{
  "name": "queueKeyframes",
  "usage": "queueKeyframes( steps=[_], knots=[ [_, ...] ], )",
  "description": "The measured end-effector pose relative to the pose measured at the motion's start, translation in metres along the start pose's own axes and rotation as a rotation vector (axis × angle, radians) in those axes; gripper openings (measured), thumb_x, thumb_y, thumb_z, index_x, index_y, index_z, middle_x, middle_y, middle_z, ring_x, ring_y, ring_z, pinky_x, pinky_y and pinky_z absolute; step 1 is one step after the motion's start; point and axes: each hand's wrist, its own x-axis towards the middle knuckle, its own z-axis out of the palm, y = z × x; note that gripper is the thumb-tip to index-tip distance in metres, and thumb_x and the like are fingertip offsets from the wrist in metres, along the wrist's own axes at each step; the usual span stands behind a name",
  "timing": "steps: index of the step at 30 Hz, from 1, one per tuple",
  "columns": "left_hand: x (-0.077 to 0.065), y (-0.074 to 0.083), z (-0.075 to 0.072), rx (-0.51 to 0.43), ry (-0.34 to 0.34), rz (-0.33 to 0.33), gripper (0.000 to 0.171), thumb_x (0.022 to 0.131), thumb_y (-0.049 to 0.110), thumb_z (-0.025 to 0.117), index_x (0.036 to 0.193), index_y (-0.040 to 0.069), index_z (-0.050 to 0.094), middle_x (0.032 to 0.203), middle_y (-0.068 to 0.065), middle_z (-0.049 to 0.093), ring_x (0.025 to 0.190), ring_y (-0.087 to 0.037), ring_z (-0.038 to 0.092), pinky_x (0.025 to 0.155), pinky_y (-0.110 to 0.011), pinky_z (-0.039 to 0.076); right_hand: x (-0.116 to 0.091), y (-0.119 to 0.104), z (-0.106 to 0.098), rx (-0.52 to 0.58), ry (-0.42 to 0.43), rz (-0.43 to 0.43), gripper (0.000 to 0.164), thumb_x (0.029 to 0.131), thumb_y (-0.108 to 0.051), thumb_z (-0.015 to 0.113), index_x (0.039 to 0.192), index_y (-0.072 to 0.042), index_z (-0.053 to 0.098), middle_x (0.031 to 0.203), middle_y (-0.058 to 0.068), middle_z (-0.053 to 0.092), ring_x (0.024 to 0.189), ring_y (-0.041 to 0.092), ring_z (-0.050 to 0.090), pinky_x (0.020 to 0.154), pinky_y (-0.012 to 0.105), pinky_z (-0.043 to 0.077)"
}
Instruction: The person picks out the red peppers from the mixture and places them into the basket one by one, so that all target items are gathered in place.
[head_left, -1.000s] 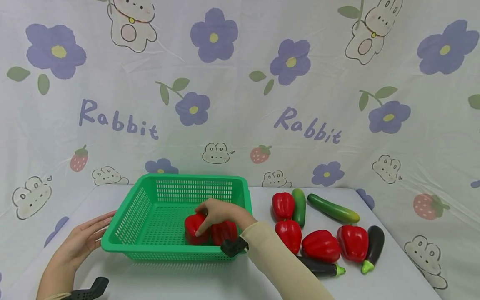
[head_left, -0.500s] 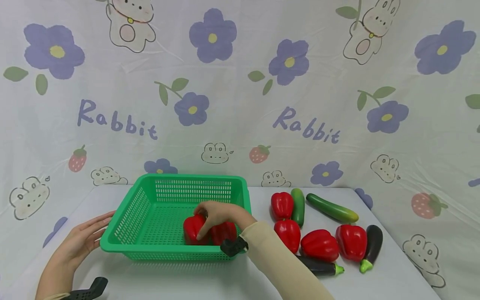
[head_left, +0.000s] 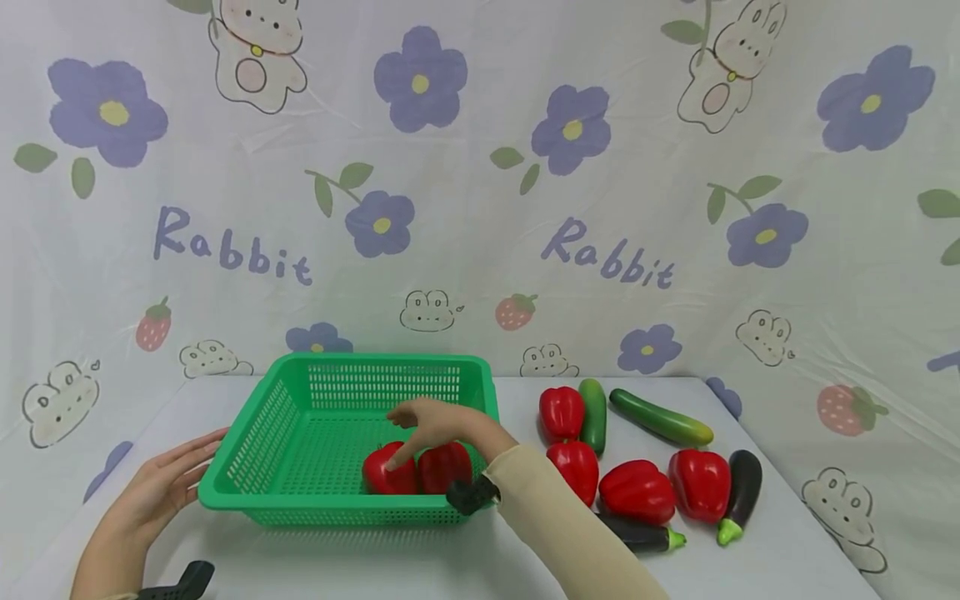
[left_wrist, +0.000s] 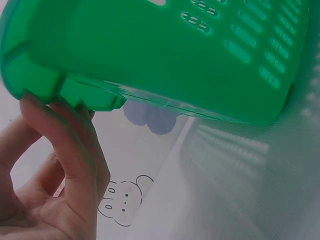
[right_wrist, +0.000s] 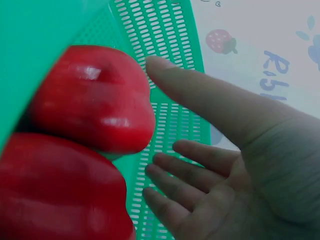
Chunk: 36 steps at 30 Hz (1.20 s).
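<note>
Two red bell peppers sit side by side at the front right inside a green plastic basket. Over the left bell pepper my right hand hovers with its fingers spread. In the right wrist view the thumb lies close to that pepper, while the other fingers stand apart from it. The second bell pepper is below the right wrist. At the basket's left side, my left hand touches the underside of the rim with its fingertips, as the left wrist view shows; its fingers are relaxed.
Right of the basket lie several more red bell peppers, two green cucumbers and two dark eggplants on the white table. One eggplant is partly behind the right sleeve. A patterned cloth hangs behind.
My right hand has let go of the left bell pepper and its fingers have lifted off. The pepper has tipped, now showing its stem end. The left hand stays at the rim.
</note>
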Motion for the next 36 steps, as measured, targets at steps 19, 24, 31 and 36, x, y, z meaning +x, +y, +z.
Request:
queueKeyframes(
  steps=[19,24,31,36],
  knots=[
    [0.0,-0.001,0.001,0.015,-0.002,0.008,0.028,0.103,0.02,0.051,0.114,0.035,0.071,0.11,0.026,0.068,0.1,0.003,0.065,0.081,-0.025,0.056,-0.01,0.018,-0.013,0.073,0.175,-0.062,0.07,0.08,-0.032,0.079,0.142,-0.016,0.05,0.146,0.003,0.052,0.138,0.022,0.045,0.106,0.043,0.046],
    [0.0,0.0,0.001,0.016,0.007,0.013,0.027,0.102,0.019,0.051,0.113,0.035,0.071,0.109,0.027,0.068,0.1,0.003,0.065,0.08,-0.025,0.056,-0.017,0.023,-0.018,0.102,0.225,-0.109,0.071,0.082,-0.031,0.078,0.144,-0.012,0.047,0.148,0.006,0.05,0.14,0.025,0.043,0.11,0.046,0.041],
    [-0.001,0.0,0.001,0.012,0.013,0.002,0.027,0.102,0.02,0.052,0.112,0.035,0.071,0.109,0.027,0.068,0.099,0.003,0.065,0.08,-0.025,0.056,-0.022,0.032,-0.025,0.148,0.284,-0.137,0.071,0.082,-0.029,0.078,0.144,-0.014,0.046,0.15,0.006,0.047,0.142,0.026,0.04,0.112,0.049,0.039],
    [-0.001,-0.002,0.0,0.004,0.0,0.015,0.028,0.102,0.019,0.051,0.111,0.035,0.071,0.109,0.025,0.069,0.099,0.002,0.066,0.08,-0.025,0.056,-0.027,0.039,-0.03,0.142,0.353,-0.119,0.072,0.083,-0.032,0.077,0.145,-0.016,0.045,0.15,0.005,0.045,0.142,0.027,0.039,0.109,0.051,0.041]
  ],
)
